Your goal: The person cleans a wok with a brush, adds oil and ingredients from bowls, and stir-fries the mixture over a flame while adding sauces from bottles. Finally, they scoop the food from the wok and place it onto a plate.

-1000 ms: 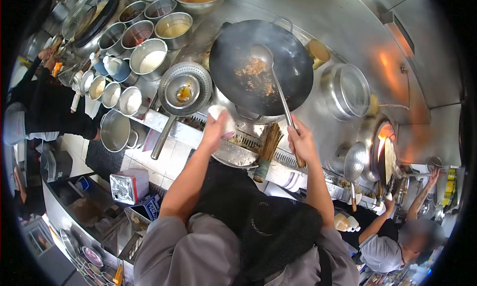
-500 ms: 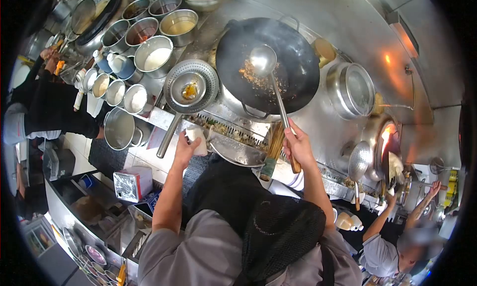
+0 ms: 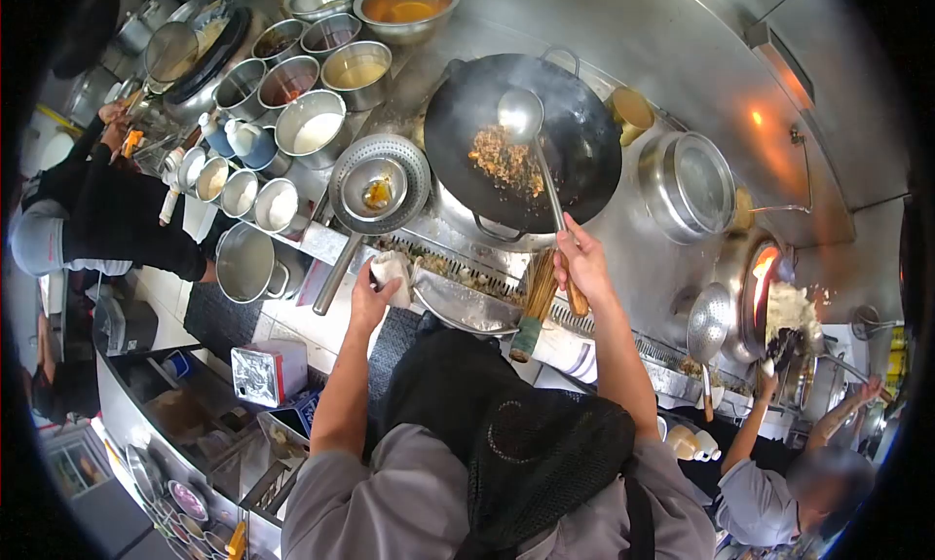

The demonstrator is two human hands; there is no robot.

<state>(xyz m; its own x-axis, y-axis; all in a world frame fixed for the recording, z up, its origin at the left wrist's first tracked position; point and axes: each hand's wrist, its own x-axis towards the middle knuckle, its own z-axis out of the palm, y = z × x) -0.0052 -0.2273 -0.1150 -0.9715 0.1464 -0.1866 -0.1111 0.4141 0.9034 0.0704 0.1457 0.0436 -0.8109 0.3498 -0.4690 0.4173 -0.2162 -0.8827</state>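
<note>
No legible text or numbers, pale marks on a blue package (image 3: 305, 410) too small to read

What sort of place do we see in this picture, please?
Most likely a restaurant kitchen: a large wok, rows of metal bowls, and a second person near an open flame.

Ladle (image 3: 547, 175), centre: part of its handle hidden behind my right hand (image 3: 581, 263). White cloth (image 3: 392, 268), left of centre: partly covered by my left hand (image 3: 368, 299). Food bits (image 3: 504, 159) in the wok (image 3: 584, 180), upper centre: too small for me to identify. Co-worker's head (image 3: 828, 484), lower right: blurred. My grey sleeves (image 3: 336, 492): cut off by the bottom edge.
</note>
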